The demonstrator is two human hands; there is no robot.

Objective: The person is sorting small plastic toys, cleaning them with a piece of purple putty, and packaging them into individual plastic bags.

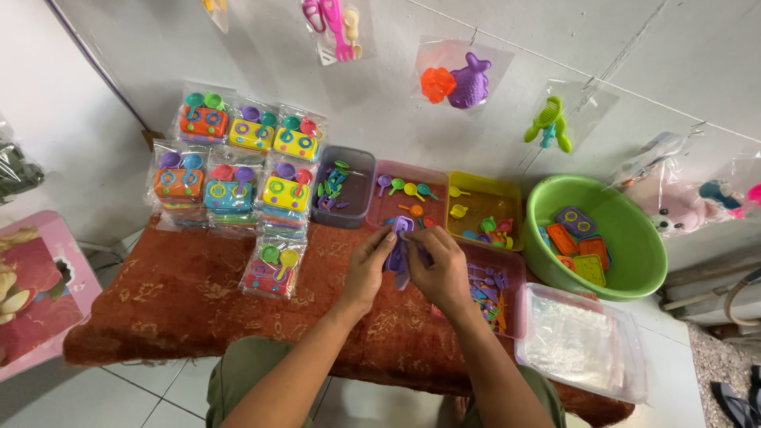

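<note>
My left hand point(366, 264) and my right hand point(438, 269) meet over the middle of a low table covered with a red patterned cloth point(182, 305). Together they hold a small purple plastic toy piece point(400, 247), partly wrapped in a thin clear bag. The fingers of both hands pinch it from either side. Just beyond the hands stands a pink tray point(390, 208) with small coloured spoons. Under my right hand lies another pink tray point(507, 273) of small plastic utensils.
Stacks of bagged toy stove sets point(234, 170) fill the back left, one bag point(273, 268) lying nearer. A grey tub point(346, 170), a yellow tray point(485, 194), a green basin point(634, 246) of toy stoves and a clear box point(583, 341) of bags stand right. Bagged toys hang on the wall.
</note>
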